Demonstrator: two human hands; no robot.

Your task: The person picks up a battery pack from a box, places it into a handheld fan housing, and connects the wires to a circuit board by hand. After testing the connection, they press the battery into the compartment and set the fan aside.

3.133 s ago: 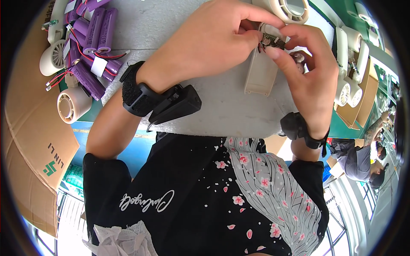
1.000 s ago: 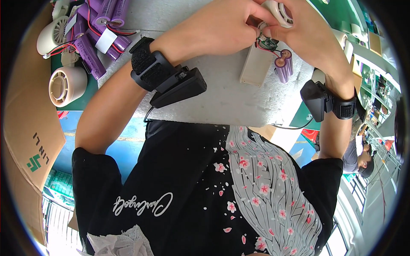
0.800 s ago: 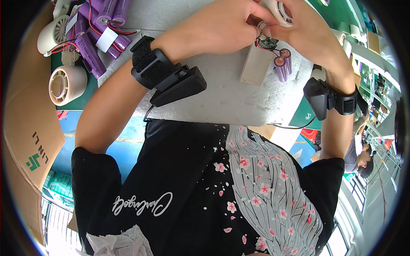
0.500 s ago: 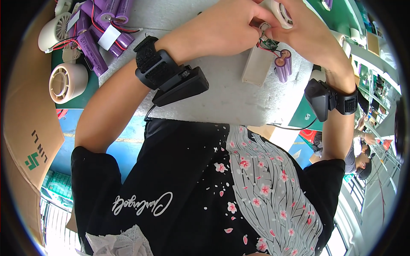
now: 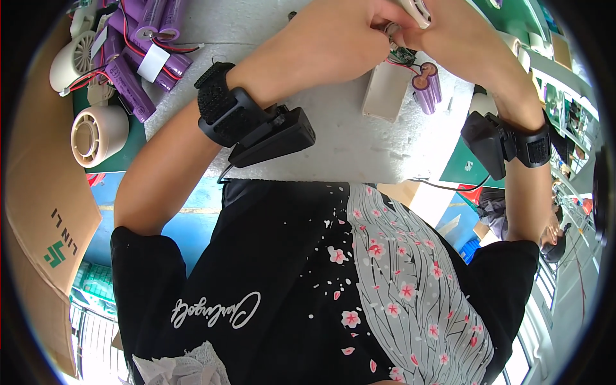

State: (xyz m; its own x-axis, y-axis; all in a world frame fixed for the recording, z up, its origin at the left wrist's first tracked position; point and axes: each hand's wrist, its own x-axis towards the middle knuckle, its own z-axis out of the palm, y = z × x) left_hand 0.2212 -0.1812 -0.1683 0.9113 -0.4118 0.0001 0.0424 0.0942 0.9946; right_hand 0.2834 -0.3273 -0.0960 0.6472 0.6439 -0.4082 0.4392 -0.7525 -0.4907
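Observation:
My left hand (image 5: 350,42) and my right hand (image 5: 446,35) meet at the top edge, fingers bent and partly cut off. A cream plastic fan housing (image 5: 418,11) with a ring-like opening sits in my right hand. My left hand is closed at a small pale part against it, mostly hidden by fingers. Just below hangs a green circuit board (image 5: 402,56) with thin red and black wires. Beside it, two purple cylindrical battery cells (image 5: 427,90) lie joined as a pair. A cream rectangular case (image 5: 385,93) rests on the white foam sheet (image 5: 333,144) under my hands.
Purple battery packs (image 5: 131,83) with red and black wires are heaped at the far left. Near them are a cream fan head (image 5: 76,61) and a round cream housing (image 5: 99,136). A cardboard box (image 5: 48,212) stands left. Another person (image 5: 553,237) is at the right.
The cream fan housing has tilted, so its ring opening shows narrower. My right forearm has shifted a little to the right. The whole view has moved slightly.

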